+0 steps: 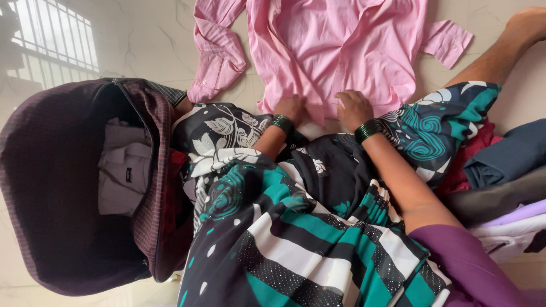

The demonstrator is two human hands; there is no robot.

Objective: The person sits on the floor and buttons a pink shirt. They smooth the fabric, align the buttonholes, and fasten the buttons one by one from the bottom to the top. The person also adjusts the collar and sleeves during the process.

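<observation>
A pink long-sleeved shirt (pixel 335 45) lies spread on the pale tiled floor in front of me. My left hand (pixel 290 107) rests on its lower hem with the fingers curled into the fabric. Just to the right, my right hand (pixel 351 108) grips the same hem. Both wrists wear dark green bangles. My lap is covered by a black, teal and white patterned garment (pixel 296 227).
An open maroon bag (pixel 62 187) sits at the left with folded white clothes (pixel 122 170) inside. A pile of folded clothes (pixel 506 170), blue, red, grey and lilac, lies at the right. My bare foot (pixel 526 25) rests at the upper right on the floor.
</observation>
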